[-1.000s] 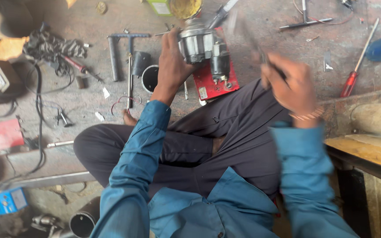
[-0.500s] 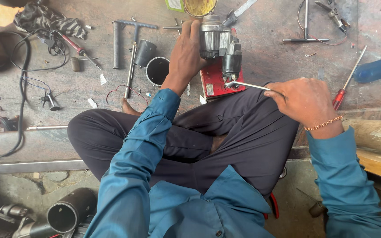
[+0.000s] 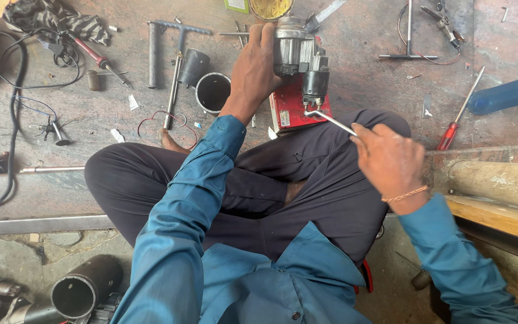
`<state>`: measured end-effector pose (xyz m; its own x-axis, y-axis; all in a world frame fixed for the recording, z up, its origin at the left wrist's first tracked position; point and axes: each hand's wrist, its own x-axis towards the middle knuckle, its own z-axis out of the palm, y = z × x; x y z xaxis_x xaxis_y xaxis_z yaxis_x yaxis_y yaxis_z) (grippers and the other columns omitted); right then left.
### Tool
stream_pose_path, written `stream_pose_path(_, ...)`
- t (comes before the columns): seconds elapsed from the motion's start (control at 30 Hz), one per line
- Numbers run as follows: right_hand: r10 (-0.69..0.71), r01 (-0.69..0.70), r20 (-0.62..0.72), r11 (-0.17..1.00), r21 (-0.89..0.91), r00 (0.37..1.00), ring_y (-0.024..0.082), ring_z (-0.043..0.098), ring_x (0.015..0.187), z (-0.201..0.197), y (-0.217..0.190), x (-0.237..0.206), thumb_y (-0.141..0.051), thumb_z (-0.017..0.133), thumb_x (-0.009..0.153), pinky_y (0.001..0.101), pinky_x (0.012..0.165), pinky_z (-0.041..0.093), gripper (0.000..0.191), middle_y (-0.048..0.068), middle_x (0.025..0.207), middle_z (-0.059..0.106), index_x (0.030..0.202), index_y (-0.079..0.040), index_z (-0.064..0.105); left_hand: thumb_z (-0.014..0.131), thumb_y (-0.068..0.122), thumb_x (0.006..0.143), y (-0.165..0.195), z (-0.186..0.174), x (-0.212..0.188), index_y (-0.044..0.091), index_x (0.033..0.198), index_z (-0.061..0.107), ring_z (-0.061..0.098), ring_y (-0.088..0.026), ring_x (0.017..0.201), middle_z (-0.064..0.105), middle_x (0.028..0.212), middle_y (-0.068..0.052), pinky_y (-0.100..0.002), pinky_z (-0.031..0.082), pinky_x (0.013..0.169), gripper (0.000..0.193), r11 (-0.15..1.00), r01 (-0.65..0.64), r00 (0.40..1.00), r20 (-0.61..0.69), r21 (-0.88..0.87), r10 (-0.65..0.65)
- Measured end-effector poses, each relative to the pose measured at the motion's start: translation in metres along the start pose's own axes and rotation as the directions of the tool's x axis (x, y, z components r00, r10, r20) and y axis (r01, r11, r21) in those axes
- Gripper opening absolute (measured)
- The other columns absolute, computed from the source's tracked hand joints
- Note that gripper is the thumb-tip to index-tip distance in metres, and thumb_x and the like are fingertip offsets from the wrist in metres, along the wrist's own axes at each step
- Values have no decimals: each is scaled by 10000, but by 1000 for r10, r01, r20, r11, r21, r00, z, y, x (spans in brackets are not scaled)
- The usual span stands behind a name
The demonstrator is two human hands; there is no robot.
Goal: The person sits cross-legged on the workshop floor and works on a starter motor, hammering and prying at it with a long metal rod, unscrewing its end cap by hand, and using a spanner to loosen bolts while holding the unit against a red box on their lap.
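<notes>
Floor point(image 3: 367, 90) of worn, stained concrete carries everything here, with the person seated cross-legged on it. Motor unit point(image 3: 298, 57), a grey metal starter-like assembly, stands on a red box point(image 3: 289, 111) just beyond the knees. Left hand point(image 3: 253, 66) is wrapped around the unit's left side, gripping it steady. Right hand point(image 3: 388, 159) is closed around a thin metal rod tool point(image 3: 331, 122), whose long axis slants up-left from the hand, its tip touching the unit's lower end. A black metal cylinder point(image 3: 213, 92) stands just left of the left wrist; a red-handled screwdriver point(image 3: 460, 117) lies well apart, to the right.

Motor point(image 3: 298, 57) on box point(image 3: 289, 111)
</notes>
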<state>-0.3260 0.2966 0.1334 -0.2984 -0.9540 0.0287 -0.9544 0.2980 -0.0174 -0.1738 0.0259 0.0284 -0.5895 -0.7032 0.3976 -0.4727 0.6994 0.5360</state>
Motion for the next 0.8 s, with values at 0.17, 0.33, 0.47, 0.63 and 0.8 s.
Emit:
stream_pose_path(0.17, 14, -12, -24, 998, 62, 1000, 327, 670, 635, 6, -13, -5, -317, 691, 991, 459, 544, 529, 297, 59, 882, 637, 1267, -227, 756, 959, 113, 543, 1, -1, 1, 38, 1345, 404, 664, -419, 1028, 512, 1233, -159, -456, 583, 811, 978, 999, 32, 999, 31, 18, -33)
stream_pose_path(0.33, -31, 32, -44, 999, 29, 999, 321, 664, 668, 1, -2, -2, -318, 705, 993, 453, 564, 520, 286, 55, 860, 617, 1266, -253, 756, 987, 203, 608, 6, -3, -4, 32, 1350, 398, 668, -414, 1006, 503, 1223, -160, -465, 580, 776, 962, 998, 62, 998, 21, -34, -61)
stream_pose_path(0.47, -120, 120, -22, 993, 0, 993, 318, 657, 664, -6, 16, 8, -306, 713, 982, 448, 566, 511, 304, 54, 847, 606, 1282, -273, 753, 973, 207, 615, 13, -2, -10, 31, 1354, 396, 671, -406, 1013, 497, 1248, -154, -462, 581, 767, 955, 998, 69, 998, 5, -12, -69)
stream_pose_path(0.63, -228, 228, 16, 974, 5, 973, 315, 646, 663, -13, 33, 25, -309, 715, 965, 438, 578, 511, 333, 57, 835, 593, 1295, -281, 748, 974, 219, 611, 8, -3, -8, 18, 1358, 387, 658, -414, 1017, 499, 1259, -163, -469, 568, 769, 972, 1000, 22, 1000, 0, -22, -22)
stream_pose_path(0.8, -274, 271, 17, 959, 81, 962, 284, 660, 707, -11, 33, 29, -305, 707, 964, 436, 589, 511, 303, 36, 813, 586, 1263, -291, 752, 958, 198, 653, -3, -9, 1, 60, 1375, 413, 648, -400, 1037, 514, 1249, -144, -486, 544, 819, 915, 999, -20, 999, 45, 33, 19)
